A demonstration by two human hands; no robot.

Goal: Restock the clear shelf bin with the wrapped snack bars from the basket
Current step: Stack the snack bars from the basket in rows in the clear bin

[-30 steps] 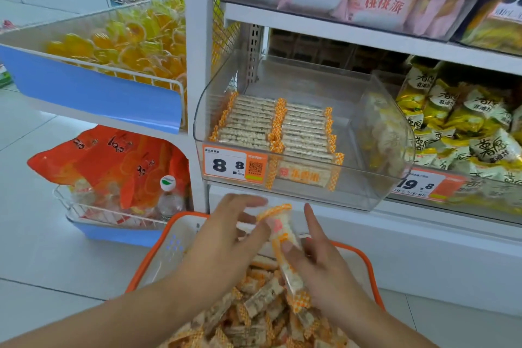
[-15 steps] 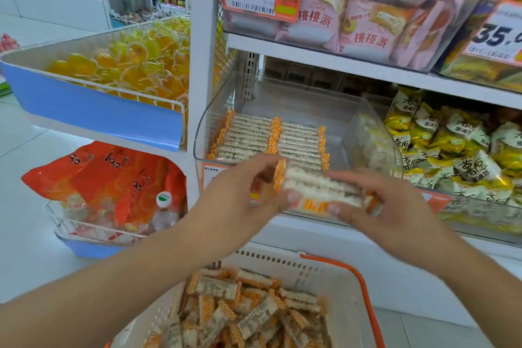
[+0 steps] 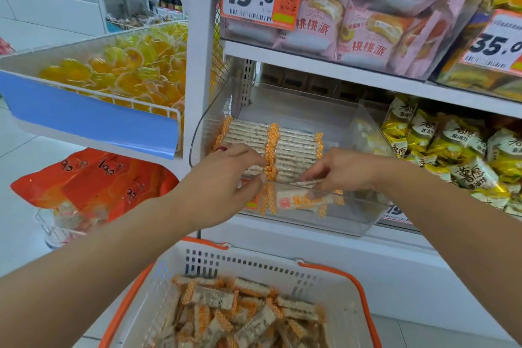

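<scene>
Now both hands reach over the front lip of the bin (image 3: 364,121): the left hand (image 3: 226,178) and right hand (image 3: 341,169), apart, each pinch an end of some bars (image 3: 305,182), lowering them flat so they join the neat rows (image 3: 271,144); many more bars wait in the basket (image 3: 254,260) below

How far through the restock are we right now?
Partly done. Done: two neat rows of wrapped bars already lie in the clear bin. In hand: the left hand and right hand are over the bin's front edge, setting more bars at the near end of the rows. Left: the basket below holds a big heap of bars, and the back of the bin is bare.
</scene>
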